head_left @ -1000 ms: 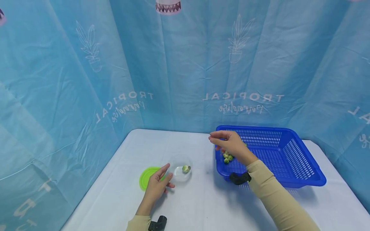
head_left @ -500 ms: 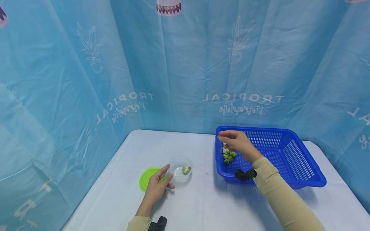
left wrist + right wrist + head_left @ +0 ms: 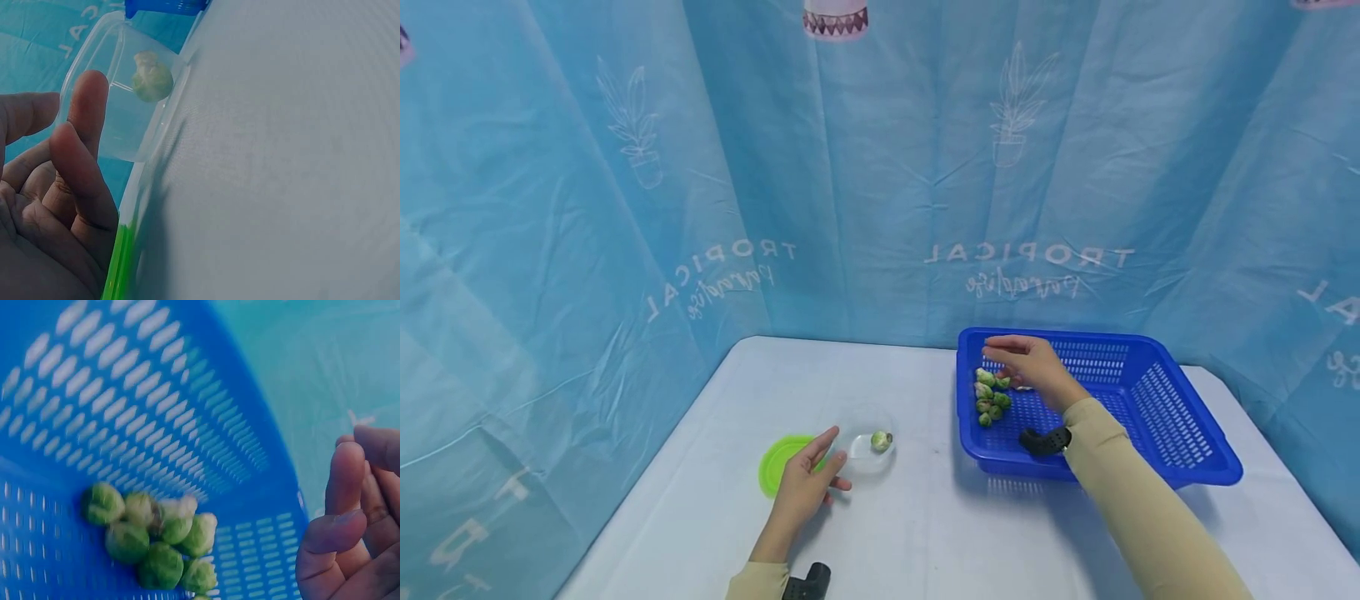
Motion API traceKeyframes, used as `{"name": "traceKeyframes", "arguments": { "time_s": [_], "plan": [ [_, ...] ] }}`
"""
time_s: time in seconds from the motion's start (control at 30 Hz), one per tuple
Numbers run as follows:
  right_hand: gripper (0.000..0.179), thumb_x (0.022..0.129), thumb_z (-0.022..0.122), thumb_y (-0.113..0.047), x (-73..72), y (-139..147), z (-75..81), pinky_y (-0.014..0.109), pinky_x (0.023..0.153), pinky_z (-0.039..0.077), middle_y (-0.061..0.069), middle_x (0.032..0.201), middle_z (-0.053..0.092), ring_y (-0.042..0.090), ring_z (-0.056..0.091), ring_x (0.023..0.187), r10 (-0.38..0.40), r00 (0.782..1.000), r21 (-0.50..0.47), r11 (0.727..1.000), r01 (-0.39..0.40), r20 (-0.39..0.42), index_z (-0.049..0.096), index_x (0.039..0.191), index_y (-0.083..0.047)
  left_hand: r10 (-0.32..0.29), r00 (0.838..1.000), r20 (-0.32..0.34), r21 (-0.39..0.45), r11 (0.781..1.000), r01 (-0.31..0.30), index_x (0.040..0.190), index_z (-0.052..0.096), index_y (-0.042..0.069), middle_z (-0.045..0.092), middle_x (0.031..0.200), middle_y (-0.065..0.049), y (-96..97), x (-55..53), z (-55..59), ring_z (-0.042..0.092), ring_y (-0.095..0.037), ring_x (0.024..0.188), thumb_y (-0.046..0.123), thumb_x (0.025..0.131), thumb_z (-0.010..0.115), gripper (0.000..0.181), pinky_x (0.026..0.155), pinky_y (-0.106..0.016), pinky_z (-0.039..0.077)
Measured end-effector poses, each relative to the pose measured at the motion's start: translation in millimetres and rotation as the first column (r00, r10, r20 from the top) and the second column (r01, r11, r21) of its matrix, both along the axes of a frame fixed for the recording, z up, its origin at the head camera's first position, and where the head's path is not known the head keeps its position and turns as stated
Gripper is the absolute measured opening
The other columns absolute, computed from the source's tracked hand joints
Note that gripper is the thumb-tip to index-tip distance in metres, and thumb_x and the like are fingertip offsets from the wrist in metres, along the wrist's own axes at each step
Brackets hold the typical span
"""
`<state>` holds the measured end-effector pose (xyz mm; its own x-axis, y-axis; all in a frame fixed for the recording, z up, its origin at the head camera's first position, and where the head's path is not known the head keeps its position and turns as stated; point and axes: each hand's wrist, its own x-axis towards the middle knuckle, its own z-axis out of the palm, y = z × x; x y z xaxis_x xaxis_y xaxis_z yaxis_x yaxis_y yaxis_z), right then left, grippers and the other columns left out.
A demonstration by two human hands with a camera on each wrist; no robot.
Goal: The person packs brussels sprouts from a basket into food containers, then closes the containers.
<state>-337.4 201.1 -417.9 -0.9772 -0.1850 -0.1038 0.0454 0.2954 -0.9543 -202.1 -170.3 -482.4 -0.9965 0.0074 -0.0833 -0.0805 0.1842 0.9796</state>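
My left hand (image 3: 805, 483) is beside a small clear plastic container (image 3: 856, 463), its fingers loosely bent with the fingertips right at the near side. One Brussels sprout (image 3: 882, 441) lies inside that container; the left wrist view shows the same sprout (image 3: 152, 77) through the clear wall. Over the left part of a blue plastic basket (image 3: 1101, 479) hovers my right hand (image 3: 1033, 368), fingers loosely curved and nothing between them. Several Brussels sprouts (image 3: 995, 400) sit clustered in the basket's left end. The right wrist view shows these sprouts (image 3: 128, 542) below and left of the fingers.
A bright green round lid (image 3: 778, 467) lies on the white table (image 3: 880, 542), partly covered by my left hand. Behind the table hangs a blue printed curtain (image 3: 880, 183). The basket's slotted walls rise around the sprouts.
My right hand has moved rightward from the basket's left rim to farther over its inside, exposing more of the sprouts. The left hand and container have stayed put.
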Motion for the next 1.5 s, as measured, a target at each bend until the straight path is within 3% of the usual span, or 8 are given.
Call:
{"name": "traceKeyframes", "arguments": {
  "time_s": [0.13,0.33,0.5,0.73,0.97,1.1,1.23,1.5],
  "plan": [
    [0.051,0.088,0.064,-0.041,-5.5,2.4,-3.1,0.030,0.059,0.046,0.001,0.118,0.063,0.020,0.063,0.079,-0.003,1.000,-0.008,1.000,0.003,0.010,0.055,0.132,-0.014,0.000,1.000,-0.002,0.000,1.000,0.000,0.141,0.044,0.014,0.043,0.146,-0.014,-0.8,0.1,-0.1,0.070,-0.034,0.075,0.024,0.092,0.062,0.053,0.050,-0.031,0.053],
    [0.052,0.088,0.064,-0.042,-10.3,4.1,-7.8,0.032,0.062,0.046,0.004,0.125,0.061,0.030,0.063,0.089,-0.002,0.999,0.010,1.000,0.001,0.042,0.055,0.132,-0.016,0.001,1.000,-0.009,-0.011,1.000,-0.001,0.141,0.044,0.013,0.043,0.146,-0.014,-0.8,-0.1,0.5,0.070,-0.034,0.075,0.024,0.092,0.062,0.053,0.049,-0.031,0.053],
    [0.052,0.088,0.064,-0.042,-13.2,5.2,-10.7,0.030,0.068,0.050,0.011,0.134,0.055,0.025,0.063,0.088,0.017,0.998,0.060,0.998,-0.021,0.057,0.054,0.133,-0.016,0.001,1.000,-0.004,-0.014,1.000,-0.001,0.141,0.044,0.013,0.043,0.146,-0.015,-0.5,-0.9,0.8,0.070,-0.033,0.075,0.024,0.092,0.062,0.054,0.050,-0.030,0.053],
    [0.052,0.089,0.063,-0.041,-17.3,8.2,-17.3,0.035,0.078,0.051,0.013,0.138,0.053,0.039,0.059,0.109,0.047,0.993,0.085,0.995,-0.056,0.111,0.054,0.133,-0.018,0.004,1.000,0.008,-0.015,1.000,-0.004,0.141,0.044,0.014,0.044,0.145,-0.014,-1.3,-0.7,-0.3,0.071,-0.032,0.075,0.024,0.092,0.062,0.053,0.050,-0.030,0.053],
    [0.056,0.086,0.067,-0.040,-26.1,9.3,-29.3,0.036,0.075,0.050,0.007,0.128,0.062,0.032,0.063,0.102,0.079,0.986,0.133,0.986,-0.099,0.148,0.052,0.135,-0.017,0.049,0.999,-0.002,-0.025,0.998,-0.049,0.137,0.048,0.029,0.049,0.143,-0.004,-7.7,-14.2,-31.1,0.071,-0.021,0.069,0.038,0.088,0.065,0.053,0.048,-0.027,0.051],
    [0.057,0.086,0.067,-0.038,-26.7,14.6,-36.0,0.031,0.067,0.048,0.006,0.126,0.064,0.024,0.065,0.094,0.080,0.980,0.144,0.984,-0.107,0.181,0.052,0.135,-0.014,0.036,0.999,-0.009,-0.021,0.999,-0.036,0.138,0.047,0.026,0.048,0.144,-0.007,-7.2,-13.0,-33.4,0.071,-0.022,0.069,0.037,0.088,0.065,0.055,0.046,-0.025,0.050],
    [0.056,0.087,0.067,-0.036,-26.6,21.0,-40.4,0.030,0.066,0.047,0.005,0.123,0.065,0.021,0.065,0.092,0.072,0.973,0.151,0.983,-0.106,0.220,0.051,0.136,-0.013,0.019,1.000,0.000,-0.007,1.000,-0.019,0.141,0.044,0.021,0.046,0.145,-0.010,-5.9,-10.8,-28.4,0.071,-0.027,0.071,0.031,0.090,0.064,0.055,0.046,-0.026,0.050],
    [0.056,0.085,0.069,-0.034,-26.6,25.2,-44.8,0.032,0.068,0.047,0.000,0.117,0.067,0.021,0.065,0.095,0.089,0.961,0.230,0.961,-0.151,0.261,0.052,0.135,-0.014,-0.001,1.000,0.000,-0.028,1.000,0.001,0.141,0.043,0.014,0.046,0.144,-0.014,-1.4,-0.6,-1.7,0.070,-0.034,0.076,0.024,0.093,0.061,0.053,0.050,-0.030,0.053]
  ]
}}
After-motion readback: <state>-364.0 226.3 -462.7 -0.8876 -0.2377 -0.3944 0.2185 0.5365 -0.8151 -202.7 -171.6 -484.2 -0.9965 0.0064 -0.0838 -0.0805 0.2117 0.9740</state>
